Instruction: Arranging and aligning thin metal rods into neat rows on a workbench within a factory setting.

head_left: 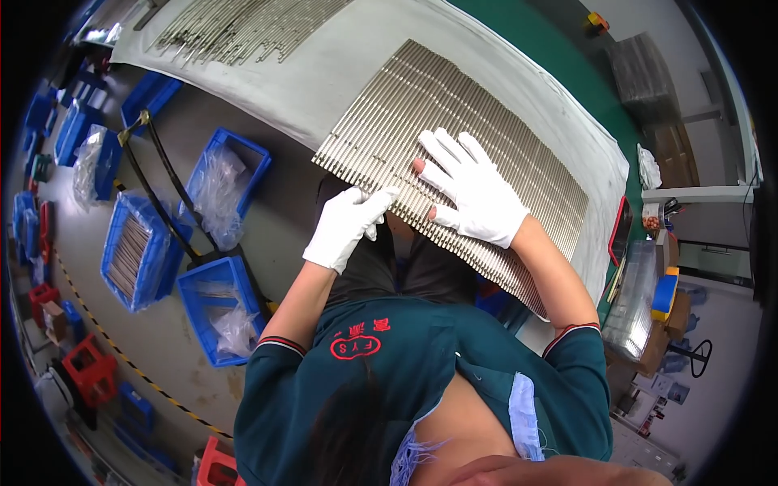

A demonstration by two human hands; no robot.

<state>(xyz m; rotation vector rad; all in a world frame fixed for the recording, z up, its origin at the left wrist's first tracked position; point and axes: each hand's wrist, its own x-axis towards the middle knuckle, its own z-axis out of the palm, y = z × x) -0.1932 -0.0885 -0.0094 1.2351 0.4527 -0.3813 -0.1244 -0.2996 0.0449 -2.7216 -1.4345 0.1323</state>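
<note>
Thin silvery metal rods [486, 121] lie side by side in a broad, tight row on a white-covered table [324, 89]. My right hand [474, 190], in a white glove with thumb and one fingertip bare, rests flat on the rods with its fingers spread. At the row's near edge, my gloved left hand [347, 227] is closed, thumb and forefinger pinching at the rod ends; the exact rod between them is partly hidden by the fingers. More loose rods [243, 28] lie unevenly at the far left of the table.
To the left on the floor stand blue crates [219, 304], some lined with clear plastic bags, one holding rods [128, 255]. A dark-handled trolley [166, 182] stands among them. A red-rimmed tray [620, 231] and clear plastic packaging [632, 304] sit at the right.
</note>
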